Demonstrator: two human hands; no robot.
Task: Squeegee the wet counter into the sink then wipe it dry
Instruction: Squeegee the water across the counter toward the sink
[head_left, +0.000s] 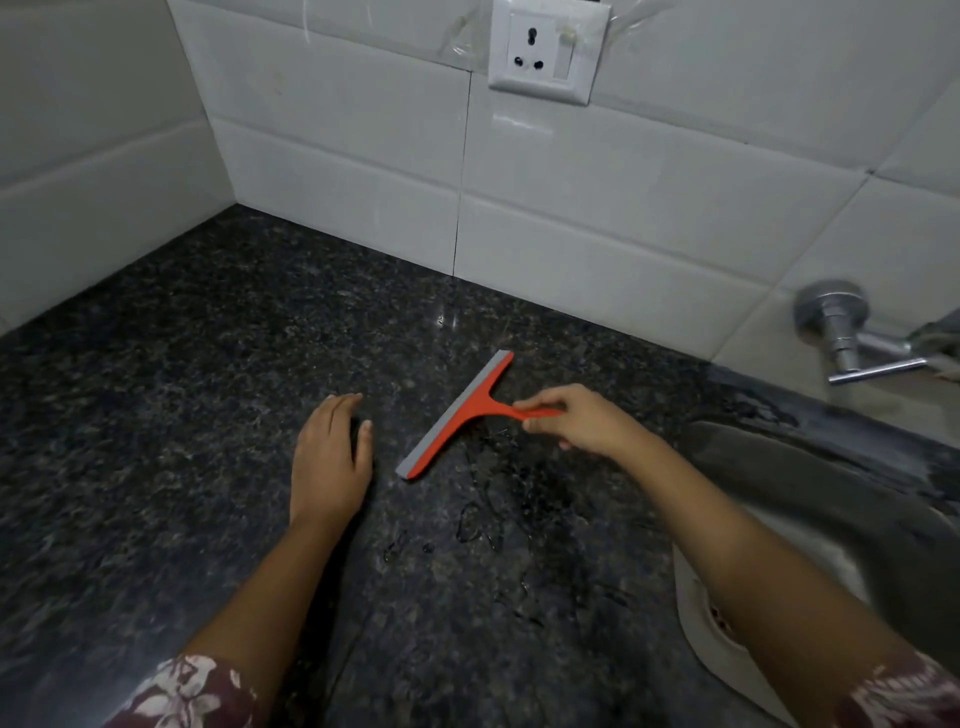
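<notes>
Resting palm-down on the dark speckled counter (156, 415), the left hand (330, 457) is seen with its fingers straight and close together, and nothing is held in it. Just to its right the orange squeegee (457, 415) is laid on the stone, its grey blade running diagonally from near-left to far-right. Its handle is pinched between the curled fingers and thumb of the right hand (576, 415). Thin trails of water (483, 519) are spread on the counter in front of the blade's near end. On the tiled wall behind, a white socket plate (548, 52) is mounted. Farther right the steel sink (810, 483) is set into the counter, with a chrome tap (852, 338) fixed above it.
</notes>
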